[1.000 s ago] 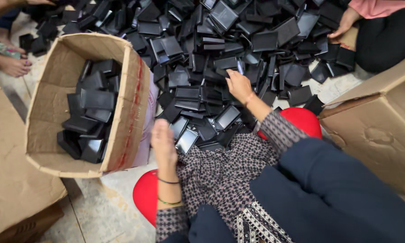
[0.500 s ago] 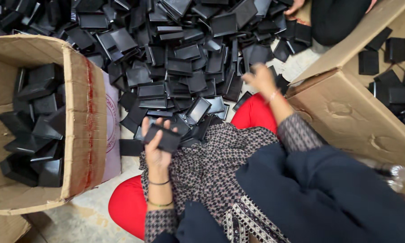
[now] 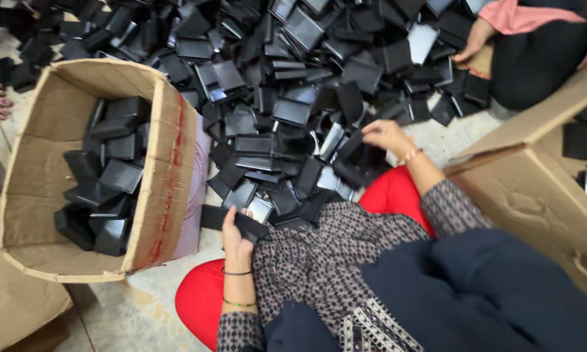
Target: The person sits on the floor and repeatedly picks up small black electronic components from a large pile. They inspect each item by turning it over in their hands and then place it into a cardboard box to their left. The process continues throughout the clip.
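**Operator:** Head view, starting from my far left: an open cardboard box (image 3: 157, 163) stands just to the left of my left hand (image 3: 236, 236), already partly filled with black cases. Its red-striped wall is the side closest to the grip.

**Partner:** And what does that hand have?

**Operator:** It is closed around a flat black case (image 3: 231, 221). The thumb lies on top, the fingers are curled under. The case's long axis runs roughly left to right, pointing from my lap toward the box wall, and its free end sticks out on the box side of the grip. So the box lies straight off that end, near but not touching.

**Partner:** Pose of that arm?

**Operator:** The forearm comes up from the bottom of the picture, wrist straight, two thin bangles on it, and the hand sits low over a red cushion (image 3: 199, 303) I seem to be sitting on.

**Partner:** Further right?

**Operator:** The heap of black cases (image 3: 293, 85) spreads above and to the right of that grip. My right hand (image 3: 386, 135) is stretched forward into it, palm down, fingers loosely curled on cases at the heap's near edge. I cannot tell whether it has actually clamped one. It is well apart from the box; the left hand is clearly the nearer one.

**Partner:** Anything beyond?

**Operator:** A second cardboard carton (image 3: 534, 189) sits to the right of that hand, and another person's hand (image 3: 472, 42) rests at the heap's far right.
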